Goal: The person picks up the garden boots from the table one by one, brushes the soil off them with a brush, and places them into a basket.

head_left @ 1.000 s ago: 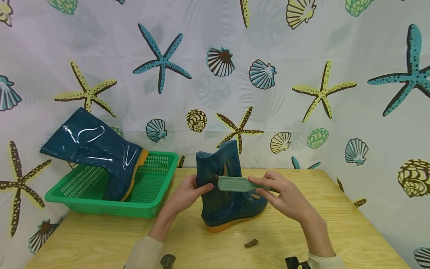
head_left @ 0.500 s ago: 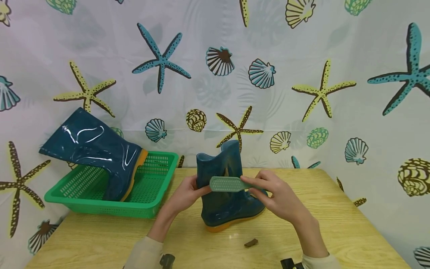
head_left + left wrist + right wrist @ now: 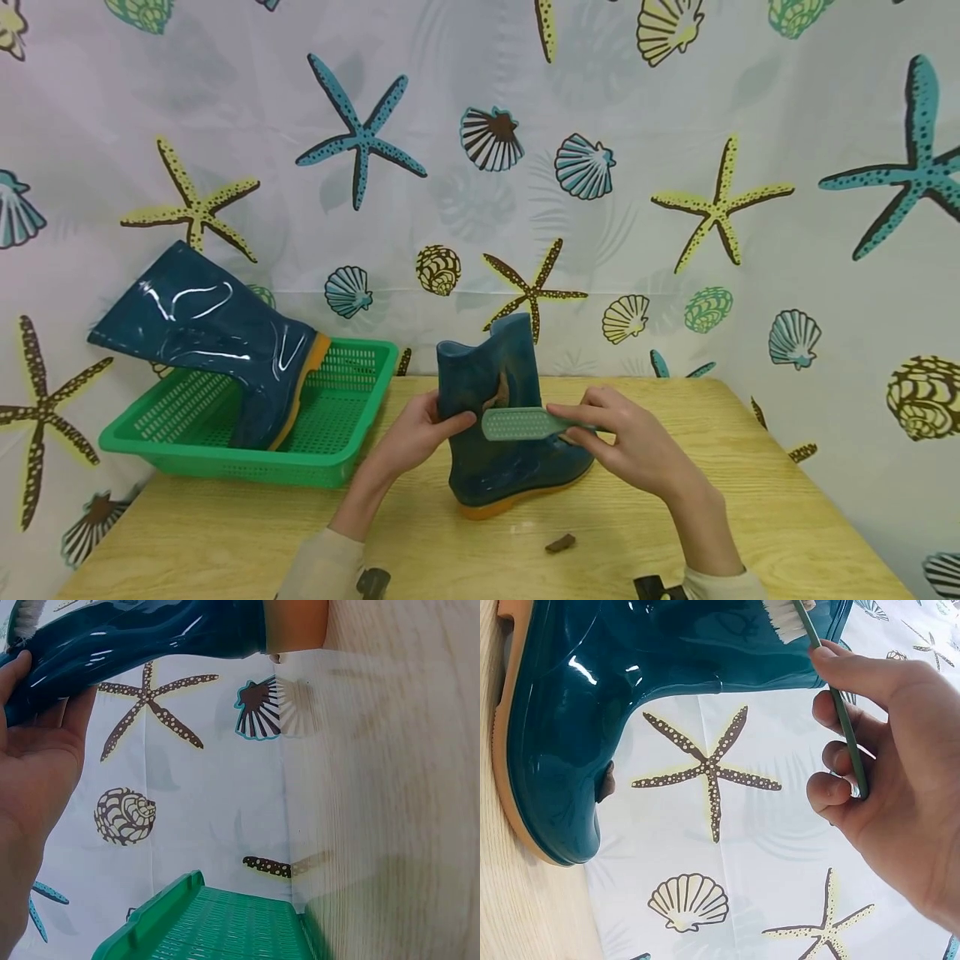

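Note:
A dark blue rubber boot (image 3: 487,471) with a tan sole stands upright on the table. My left hand (image 3: 416,437) grips its shaft from the left, thumb on the near side. My right hand (image 3: 633,437) holds a green scrubbing brush (image 3: 517,423) by the handle. In the right wrist view the white bristles (image 3: 784,621) face the shaft and seem to touch it. Just above the brush head, a brown smear (image 3: 501,392) marks the shaft. Seen from the right wrist, a brown clump (image 3: 607,782) sticks to the boot's toe area.
A green plastic basket (image 3: 352,467) stands on the left, with a second blue boot (image 3: 217,317) lying tilted in it. Near the table's front is a small brown piece (image 3: 560,543). A patterned curtain (image 3: 600,233) hangs behind the table.
The brush went left across the shaft with my right hand, then back right and slightly lower, uncovering the smear. My left hand and the boot have barely moved.

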`<state>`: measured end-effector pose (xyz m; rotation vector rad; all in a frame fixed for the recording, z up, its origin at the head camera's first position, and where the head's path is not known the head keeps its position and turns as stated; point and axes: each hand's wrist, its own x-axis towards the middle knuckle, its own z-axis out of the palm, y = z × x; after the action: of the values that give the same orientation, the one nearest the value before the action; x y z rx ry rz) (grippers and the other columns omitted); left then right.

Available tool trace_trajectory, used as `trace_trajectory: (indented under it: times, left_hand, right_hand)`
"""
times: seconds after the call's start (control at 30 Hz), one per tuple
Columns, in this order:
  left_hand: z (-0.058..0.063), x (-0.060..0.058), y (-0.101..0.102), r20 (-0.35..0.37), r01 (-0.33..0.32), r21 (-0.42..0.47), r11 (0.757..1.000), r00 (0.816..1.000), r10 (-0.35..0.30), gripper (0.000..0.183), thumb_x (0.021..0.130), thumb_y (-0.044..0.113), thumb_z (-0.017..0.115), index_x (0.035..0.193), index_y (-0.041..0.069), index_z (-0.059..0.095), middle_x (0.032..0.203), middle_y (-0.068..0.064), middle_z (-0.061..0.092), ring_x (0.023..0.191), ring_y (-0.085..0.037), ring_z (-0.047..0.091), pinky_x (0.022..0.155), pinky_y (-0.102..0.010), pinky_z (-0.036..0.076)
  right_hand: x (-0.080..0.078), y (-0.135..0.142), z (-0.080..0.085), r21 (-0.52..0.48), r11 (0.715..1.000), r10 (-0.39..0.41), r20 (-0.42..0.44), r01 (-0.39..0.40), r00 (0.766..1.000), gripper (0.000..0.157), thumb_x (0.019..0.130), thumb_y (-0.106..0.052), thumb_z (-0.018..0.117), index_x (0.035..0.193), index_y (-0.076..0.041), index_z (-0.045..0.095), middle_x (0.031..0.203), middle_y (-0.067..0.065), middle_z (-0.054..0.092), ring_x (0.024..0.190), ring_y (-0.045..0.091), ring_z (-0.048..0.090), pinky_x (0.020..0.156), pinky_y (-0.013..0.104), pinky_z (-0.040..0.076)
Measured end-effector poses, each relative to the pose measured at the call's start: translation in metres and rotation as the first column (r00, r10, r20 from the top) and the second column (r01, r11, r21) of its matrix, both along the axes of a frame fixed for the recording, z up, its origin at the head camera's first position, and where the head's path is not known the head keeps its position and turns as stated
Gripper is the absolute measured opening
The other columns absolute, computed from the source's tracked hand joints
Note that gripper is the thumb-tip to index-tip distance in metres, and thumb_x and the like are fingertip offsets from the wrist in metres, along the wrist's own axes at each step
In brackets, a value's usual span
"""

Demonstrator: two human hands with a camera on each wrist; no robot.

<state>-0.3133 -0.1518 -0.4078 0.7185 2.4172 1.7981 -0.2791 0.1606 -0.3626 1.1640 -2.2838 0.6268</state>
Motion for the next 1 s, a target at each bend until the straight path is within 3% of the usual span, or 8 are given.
trace_trajectory:
  times: [0.17, 0.3, 0.47, 0.87, 1.0]
  left_hand:
    - [0.0, 0.0, 0.001, -0.004, 0.001, -0.004, 1.0, 1.0, -0.001, 0.045, 0.097, 0.031, 0.065, 0.132, 0.003, 0.058, 0.123, -0.015, 0.067, 0.106, -0.023, 0.067, 0.098, -0.042, 0.054]
    - [0.001, 0.0, 0.001, -0.006, 0.008, -0.003, 1.0, 1.0, -0.008, 0.045, 0.097, 0.031, 0.066, 0.132, 0.004, 0.058, 0.123, -0.014, 0.068, 0.107, -0.023, 0.067, 0.098, -0.042, 0.054]
    - [0.001, 0.0, 0.0, -0.005, 0.018, -0.001, 1.0, 1.0, -0.018, 0.044, 0.097, 0.029, 0.066, 0.132, 0.003, 0.058, 0.123, -0.015, 0.068, 0.108, -0.024, 0.067, 0.098, -0.042, 0.054]
    - [0.002, 0.002, 0.0, -0.012, 0.003, -0.009, 1.0, 1.0, -0.003, 0.042, 0.098, 0.029, 0.065, 0.13, 0.002, 0.059, 0.121, -0.015, 0.069, 0.107, -0.023, 0.068, 0.097, -0.041, 0.054]
    - [0.001, 0.001, 0.001, -0.008, 0.003, -0.003, 1.0, 1.0, -0.003, 0.044, 0.098, 0.029, 0.065, 0.132, 0.003, 0.058, 0.123, -0.015, 0.068, 0.109, -0.024, 0.067, 0.098, -0.041, 0.054]
  right_hand:
    - [0.002, 0.0, 0.002, -0.045, 0.998, 0.041, 0.055, -0.039, 0.998, 0.047, 0.085, -0.003, 0.075, 0.129, -0.017, 0.068, 0.089, -0.014, 0.054, 0.075, 0.0, 0.04, 0.063, 0.018, 0.036]
    - [0.003, 0.0, 0.004, -0.099, 0.994, 0.057, 0.009, -0.056, 0.998, 0.049, 0.085, 0.0, 0.073, 0.131, -0.016, 0.067, 0.091, -0.012, 0.054, 0.077, 0.004, 0.043, 0.064, 0.02, 0.037]
    - [0.002, 0.002, 0.004, -0.106, 0.994, 0.011, -0.026, -0.014, 1.0, 0.049, 0.086, 0.0, 0.073, 0.131, -0.016, 0.066, 0.092, -0.011, 0.055, 0.079, 0.005, 0.044, 0.065, 0.019, 0.037]
    - [0.0, 0.016, 0.003, -0.055, 0.997, -0.047, 0.053, 0.05, 0.997, 0.041, 0.09, -0.007, 0.071, 0.13, -0.017, 0.068, 0.093, -0.013, 0.054, 0.075, -0.001, 0.041, 0.065, 0.02, 0.039]
    - [0.001, 0.016, 0.004, -0.104, 0.994, -0.024, 0.075, 0.032, 0.997, 0.043, 0.09, -0.004, 0.07, 0.131, -0.016, 0.067, 0.094, -0.012, 0.055, 0.075, 0.0, 0.042, 0.063, 0.023, 0.039]
